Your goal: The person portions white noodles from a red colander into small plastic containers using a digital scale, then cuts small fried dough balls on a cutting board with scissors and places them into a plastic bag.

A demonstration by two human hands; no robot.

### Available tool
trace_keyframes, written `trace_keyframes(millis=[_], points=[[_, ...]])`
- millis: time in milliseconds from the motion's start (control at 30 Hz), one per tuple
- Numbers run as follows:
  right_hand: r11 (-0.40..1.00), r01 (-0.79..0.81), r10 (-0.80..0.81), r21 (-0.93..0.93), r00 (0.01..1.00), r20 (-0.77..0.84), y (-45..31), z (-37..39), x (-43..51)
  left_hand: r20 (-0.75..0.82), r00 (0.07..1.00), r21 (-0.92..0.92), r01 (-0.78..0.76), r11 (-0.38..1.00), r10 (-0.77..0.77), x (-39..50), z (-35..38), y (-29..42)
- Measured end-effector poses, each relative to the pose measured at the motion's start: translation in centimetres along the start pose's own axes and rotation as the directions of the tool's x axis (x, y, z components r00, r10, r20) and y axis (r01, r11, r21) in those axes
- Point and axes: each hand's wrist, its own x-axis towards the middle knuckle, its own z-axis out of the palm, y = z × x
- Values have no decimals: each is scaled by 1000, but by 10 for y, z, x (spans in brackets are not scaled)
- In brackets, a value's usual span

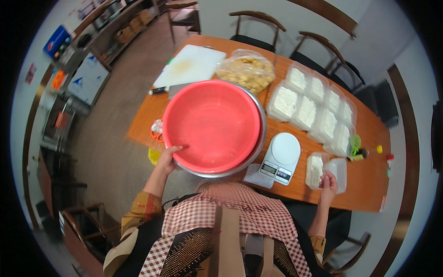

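My left hand (168,160) grips the near left rim of a red plastic basin-shaped colander (211,127), thumb over the rim. The colander sits in a wider metal bowl (260,138) by the table's near edge. My right hand (328,183) is over a clear plastic container (340,173), fingers bent together; whether it holds anything cannot be told. Beside it is a container with white, powdery-looking contents (316,169). A white digital kitchen scale (286,149) stands between the bowl and these containers, partly over a paper (258,176).
On the wooden table (372,187) are several containers of white contents (306,112), a plastic bag of yellowish pieces (246,71), a white cutting board (193,64), a black-handled knife (160,90), orange-handled scissors (157,135) and small bottles (360,154). Chairs (258,15) stand around it.
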Motion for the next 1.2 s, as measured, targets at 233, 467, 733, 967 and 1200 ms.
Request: trace_keyframes(millis=[233,467,733,967,1200], points=[[997,-72,58,28,940,336,-18,78,6,-34,992,-14,119,993,-119,8,-13,-14],[998,-59,62,-21,945,322,-41,86,39,-102,994,-9,36,999,-37,10,13,-42],[825,346,-417,-447,907,-68,-37,-9,102,-28,999,-95,-19,995,16,4,-1,-39],[869,-196,15,-455,929,-371,31,-160,90,16,995,-54,96,994,-96,11,12,-23],[908,-381,415,173,873,-258,63,-120,41,48,997,-67,57,996,-54,9,11,-26]])
